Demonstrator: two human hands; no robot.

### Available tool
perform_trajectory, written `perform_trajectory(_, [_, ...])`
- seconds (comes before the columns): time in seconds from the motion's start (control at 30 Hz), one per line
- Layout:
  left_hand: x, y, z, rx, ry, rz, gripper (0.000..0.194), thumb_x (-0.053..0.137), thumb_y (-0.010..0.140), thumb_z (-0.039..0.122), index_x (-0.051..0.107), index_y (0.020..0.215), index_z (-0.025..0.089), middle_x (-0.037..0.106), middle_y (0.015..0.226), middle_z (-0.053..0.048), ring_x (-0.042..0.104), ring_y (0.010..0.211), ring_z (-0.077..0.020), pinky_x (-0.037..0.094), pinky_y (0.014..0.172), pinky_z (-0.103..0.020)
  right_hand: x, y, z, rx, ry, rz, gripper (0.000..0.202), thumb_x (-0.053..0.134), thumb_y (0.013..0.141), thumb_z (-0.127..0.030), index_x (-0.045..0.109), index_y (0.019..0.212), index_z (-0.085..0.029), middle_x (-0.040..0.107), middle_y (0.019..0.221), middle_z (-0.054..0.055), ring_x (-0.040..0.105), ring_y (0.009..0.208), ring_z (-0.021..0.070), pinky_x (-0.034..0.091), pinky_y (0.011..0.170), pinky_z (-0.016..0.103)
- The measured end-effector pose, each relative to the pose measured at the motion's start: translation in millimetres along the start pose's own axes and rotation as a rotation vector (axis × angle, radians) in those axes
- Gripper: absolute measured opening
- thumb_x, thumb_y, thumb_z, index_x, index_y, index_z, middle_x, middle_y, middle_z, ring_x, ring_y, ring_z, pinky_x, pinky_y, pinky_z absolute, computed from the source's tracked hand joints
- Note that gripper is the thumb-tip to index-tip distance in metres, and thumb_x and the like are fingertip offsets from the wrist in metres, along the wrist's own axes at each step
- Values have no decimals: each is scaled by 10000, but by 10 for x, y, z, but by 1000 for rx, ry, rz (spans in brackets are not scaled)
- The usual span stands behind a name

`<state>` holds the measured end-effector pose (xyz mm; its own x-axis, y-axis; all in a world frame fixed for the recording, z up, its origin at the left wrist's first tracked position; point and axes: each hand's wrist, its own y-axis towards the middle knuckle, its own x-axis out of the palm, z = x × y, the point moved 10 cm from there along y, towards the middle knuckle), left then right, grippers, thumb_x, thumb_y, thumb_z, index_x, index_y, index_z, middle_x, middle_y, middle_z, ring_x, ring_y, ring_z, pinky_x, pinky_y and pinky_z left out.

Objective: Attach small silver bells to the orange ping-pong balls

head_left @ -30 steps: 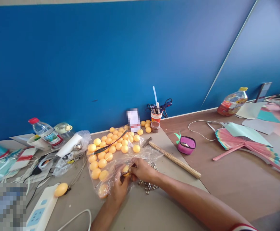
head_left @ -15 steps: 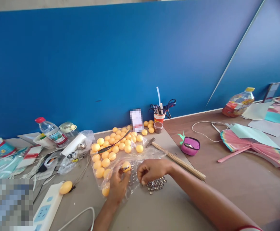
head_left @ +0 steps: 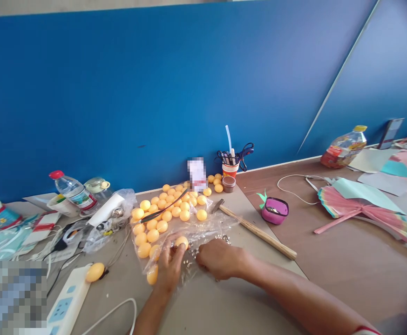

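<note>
Between thumb and fingers, my left hand (head_left: 170,266) grips an orange ball (head_left: 181,242), like a ping-pong ball, above a clear plastic bag (head_left: 203,228). My right hand (head_left: 220,258) is closed, knuckles up, low over small shiny metal pieces (head_left: 186,266) beside and under it; its fingertips are hidden, so anything in them cannot be made out. Many more orange balls (head_left: 162,226) lie on and in the bag beyond my left hand. A dark thin strap (head_left: 161,211) rests across them. Past my right hand lies a hammer (head_left: 255,229) with a wooden handle.
A purple pouch (head_left: 275,211) sits to the right. A paper cup of tools (head_left: 230,170) and a small lidded tub (head_left: 229,184) stand by the blue partition. On the left are a power strip (head_left: 67,298), bottles (head_left: 74,191) and cables; on the right, a pink fan (head_left: 360,209).
My right hand has shifted and turned, now covering most of the metal pieces. The ball in my left hand has rotated, so its dark print no longer shows. The view has shifted slightly.
</note>
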<state>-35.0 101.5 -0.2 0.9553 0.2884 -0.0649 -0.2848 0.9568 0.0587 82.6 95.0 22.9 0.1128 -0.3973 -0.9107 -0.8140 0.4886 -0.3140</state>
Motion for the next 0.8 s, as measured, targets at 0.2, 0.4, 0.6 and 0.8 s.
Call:
perform_trajectory(0.2, [-1, 32, -39, -18, -89, 21, 268, 697, 728, 441, 663, 920, 256, 710, 1023, -79, 694, 854, -333, 552, 791, -501, -19, 13, -71, -34, -155, 40, 229, 588, 696, -75, 717, 884, -105, 709, 826, 160, 657, 667, 248, 396, 514, 275])
perform_trajectory(0.4, [-4, 16, -102, -32, -152, 19, 291, 663, 769, 426, 665, 1000, 249, 699, 1107, -84, 669, 972, -333, 523, 900, -507, -185, 1, 13, -77, 50, 152, 159, 588, 668, -98, 682, 783, -156, 685, 816, 83, 608, 674, 194, 349, 518, 246])
perform_trajectory(0.6, [9, 29, -142, -2, -94, -32, 290, 638, 789, 414, 666, 1034, 262, 701, 1099, -67, 582, 1142, -361, 477, 952, -525, -485, -15, 393, 29, 649, 545, 145, 494, 580, -16, 511, 588, -160, 569, 644, -16, 506, 605, 101, 332, 520, 192])
perform_trajectory(0.8, [-43, 44, -160, 42, 7, -28, 342, 622, 807, 406, 616, 1127, 287, 645, 1202, -58, 579, 1142, -326, 460, 979, -483, -192, 217, 589, 35, 1340, 439, 99, 535, 659, -87, 529, 714, -169, 559, 557, -58, 481, 439, 77, 359, 471, 200])
